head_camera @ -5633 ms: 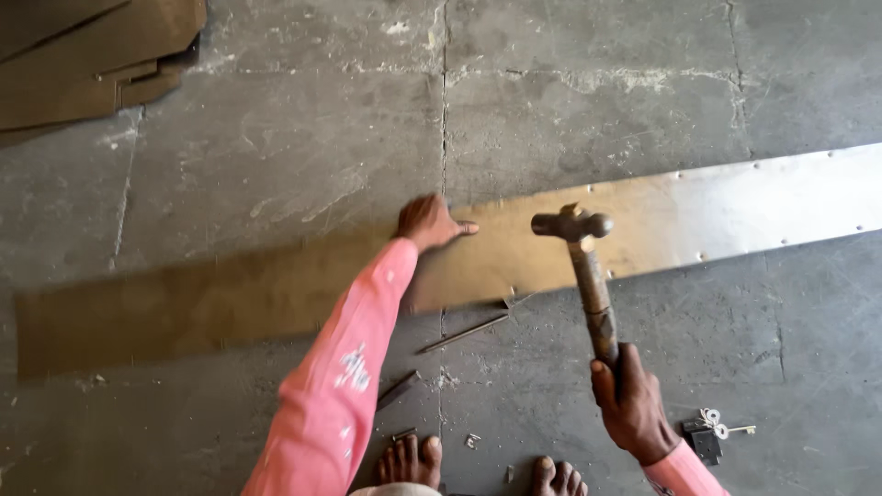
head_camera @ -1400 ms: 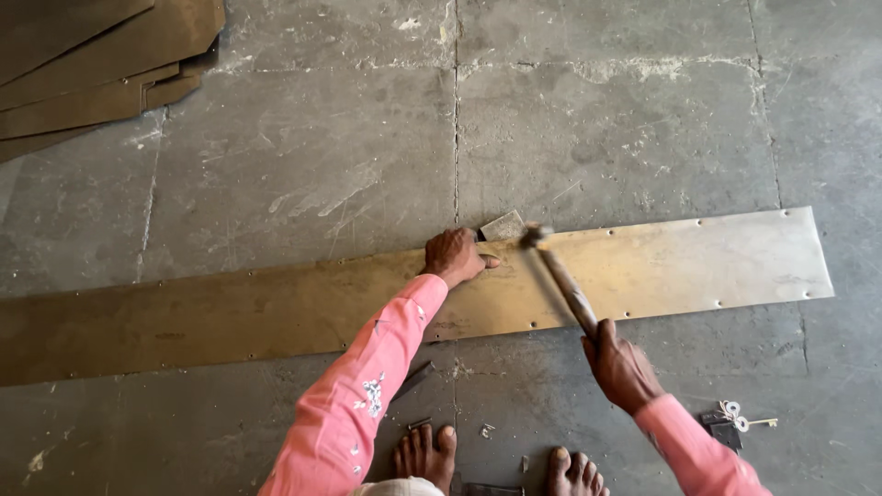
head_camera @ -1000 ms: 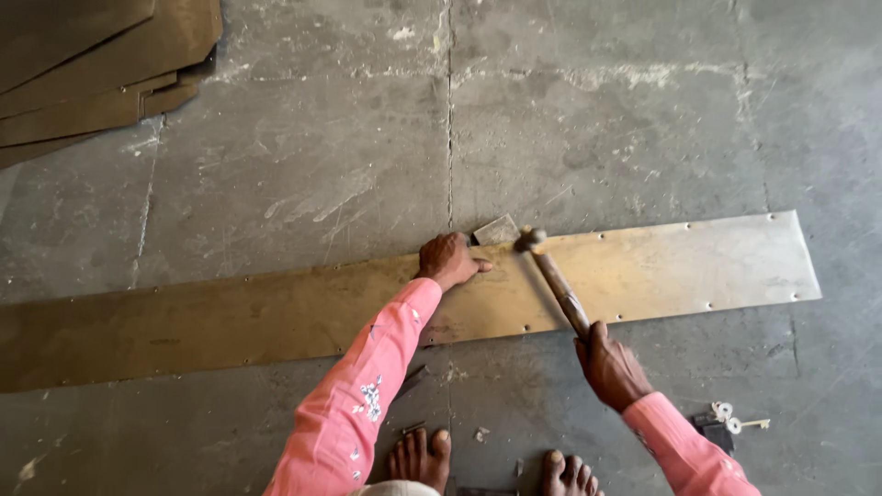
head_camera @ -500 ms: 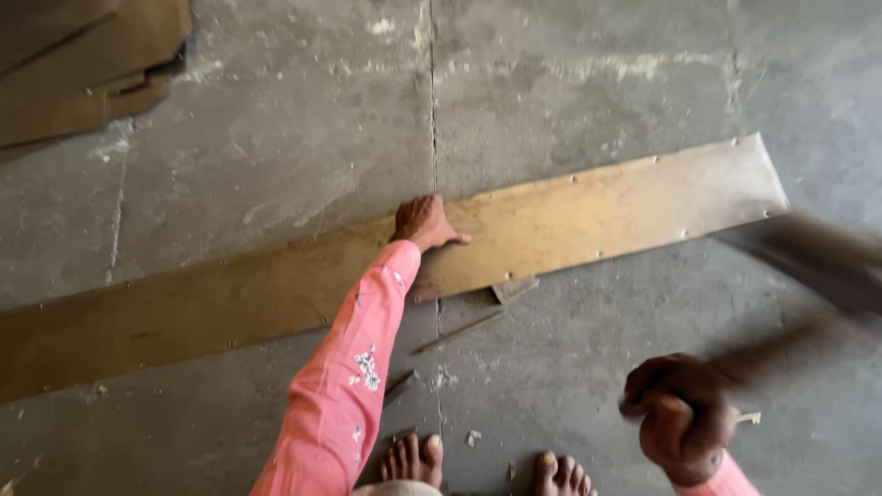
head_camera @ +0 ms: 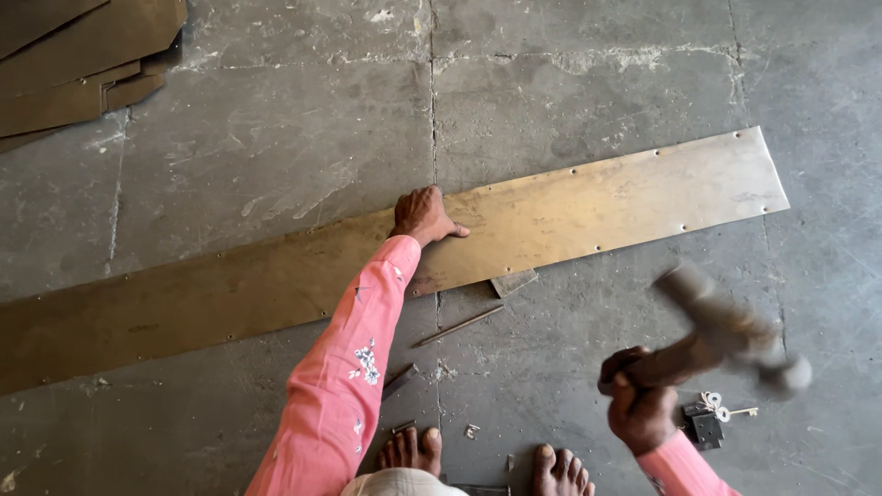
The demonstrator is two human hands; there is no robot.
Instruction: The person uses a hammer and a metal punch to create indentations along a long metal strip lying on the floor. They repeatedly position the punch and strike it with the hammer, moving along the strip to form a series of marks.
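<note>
**Left hand on the strip, hammer up in the right**

While the left hand lies palm-down with fingers spread on the upper edge of the strip, the right hand is closed round the handle of a hammer. The hammer is held clear of the floor, low and to the right of the strip, its head blurred. The strip is a long, flat, brass-coloured band of sheet metal lying on the concrete floor; it runs slantwise from the left edge of the view up to the right, with small holes along both long edges. A small metal block lies on the floor just at the strip's lower edge, below the left hand. Near it, a thin rod lies on the floor, apart from the strip. Both arms wear pink sleeves, the left with a flower print. The person's bare feet show at the bottom edge. Just right of the right hand, a dark padlock with keys rests on the floor. A stack of similar sheets lies in the upper left corner, well apart from the strip.
</note>
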